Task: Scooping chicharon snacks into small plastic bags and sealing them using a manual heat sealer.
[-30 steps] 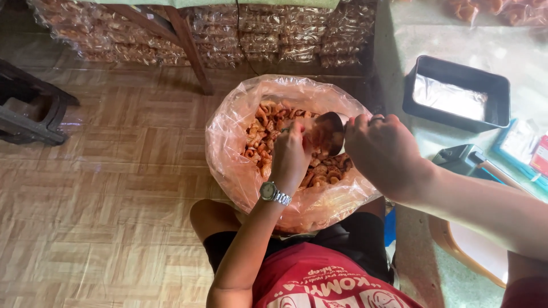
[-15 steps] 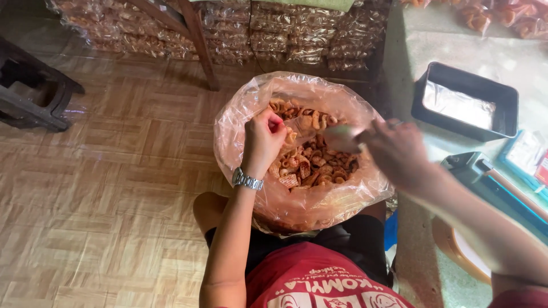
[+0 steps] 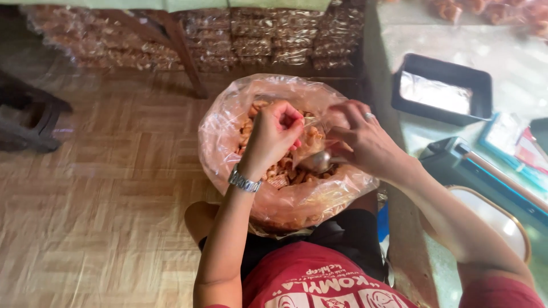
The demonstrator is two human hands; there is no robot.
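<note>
1. Left hand [image 3: 273, 134]: wristwatch [image 3: 244, 181] on the wrist; fingers pinched together on the top edge of a small clear bag [image 3: 311, 132], holding it up just over the snacks.

2. Right hand [image 3: 365, 142]: ring on one finger; closed around the handle of a metal scoop [image 3: 315, 162], whose bowl sits just beneath the left hand, at the mouth of the small bag.

3. Small clear bag: between the two hands, touching both. Thin film, likely very light, limp and a little slippery; it probably keeps its mouth open only if pinched at the rim, which is the sensible place to hold it.

4. Fried snacks [image 3: 281, 174]: orange-brown curled pieces directly under both hands. Judged light, dry and brittle; best lifted by scoop, not squeezed.

5. Large plastic bag [image 3: 225, 137]: surrounds the snacks, resting on the person's lap below the hands. Soft-walled, bulky, probably light for its size; it sags, so support from beneath suits it.

6. Worktop [image 3: 508, 97]: to the right of the right hand. Carries a black tray [image 3: 440, 74] with a foil-like sheet inside, and a dark long device [image 3: 456, 162] nearer the forearm.

7. Stacked packets of snacks [image 3: 251, 40]: well beyond the hands, under a table.

8. Tiled floor [image 3: 114, 194]: left of the left hand.
</note>
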